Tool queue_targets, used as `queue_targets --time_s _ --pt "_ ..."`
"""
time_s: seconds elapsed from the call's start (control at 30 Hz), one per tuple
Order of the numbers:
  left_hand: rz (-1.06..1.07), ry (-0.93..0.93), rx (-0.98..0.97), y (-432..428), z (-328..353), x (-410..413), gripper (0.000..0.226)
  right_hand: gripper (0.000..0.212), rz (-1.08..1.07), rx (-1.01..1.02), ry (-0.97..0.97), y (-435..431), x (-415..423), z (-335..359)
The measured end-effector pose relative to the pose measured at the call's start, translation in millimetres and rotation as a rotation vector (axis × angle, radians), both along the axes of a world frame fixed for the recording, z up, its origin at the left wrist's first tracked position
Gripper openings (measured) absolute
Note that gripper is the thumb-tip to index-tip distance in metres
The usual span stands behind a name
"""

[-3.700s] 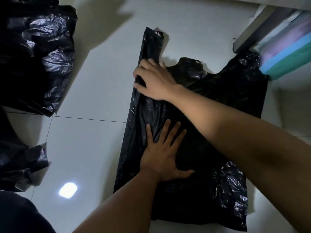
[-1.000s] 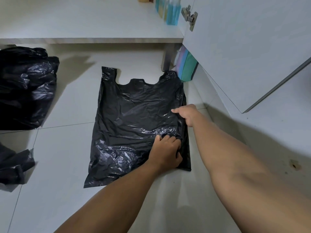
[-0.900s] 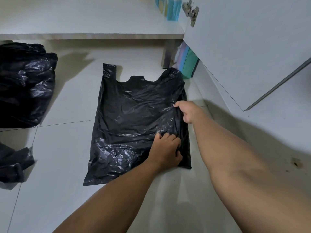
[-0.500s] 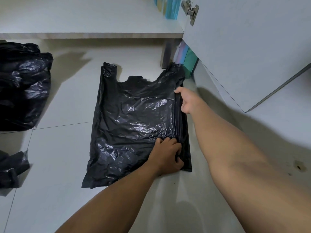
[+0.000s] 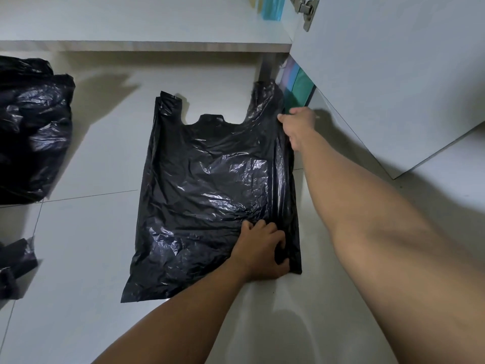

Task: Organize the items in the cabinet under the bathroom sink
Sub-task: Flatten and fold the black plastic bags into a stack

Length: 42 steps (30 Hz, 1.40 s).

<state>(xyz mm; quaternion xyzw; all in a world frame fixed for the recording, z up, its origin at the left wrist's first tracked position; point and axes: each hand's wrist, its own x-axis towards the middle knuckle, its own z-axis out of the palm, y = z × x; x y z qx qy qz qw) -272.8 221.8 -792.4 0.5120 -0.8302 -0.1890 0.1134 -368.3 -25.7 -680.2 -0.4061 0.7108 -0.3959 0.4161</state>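
L hand (image 5: 259,253) & R hand (image 5: 299,124) pinch right edge of black bag (image 5: 210,193).

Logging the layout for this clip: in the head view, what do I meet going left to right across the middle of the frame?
Heap of black bags → flat black bag → right hand at that bag's right edge → open cabinet door.

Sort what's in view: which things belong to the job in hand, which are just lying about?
In hand: flat black bag, gripped by left hand and right hand.
Lying about: crumpled bags, bag scrap, coloured packs, cabinet door.
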Motion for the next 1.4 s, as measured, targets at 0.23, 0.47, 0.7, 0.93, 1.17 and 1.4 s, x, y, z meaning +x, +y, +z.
queue_targets --time_s 0.23,0.47,0.7,0.93,1.17,1.4 --pt "-0.037 0.066 0.01 2 4 3 0.058 0.065 0.17 -0.101 0.093 1 -2 17" --pt "-0.041 0.343 -0.098 5 12 13 0.054 0.035 0.315 0.094 0.642 78 -31 40" --pt "0.398 -0.198 -0.105 7 30 53 0.072 0.039 0.754 1.085 0.586 135 -60 13" --pt "0.276 -0.274 0.297 11 25 69 0.123 0.031 0.864 1.006 0.779 177 -50 -5" --pt "0.234 -0.344 0.321 4 28 76 0.128 0.011 0.826 0.93 0.829 196 -65 -15" --pt "0.253 -0.318 0.317 2 25 73 0.127 0.008 0.708 0.951 0.481 197 -61 -14"
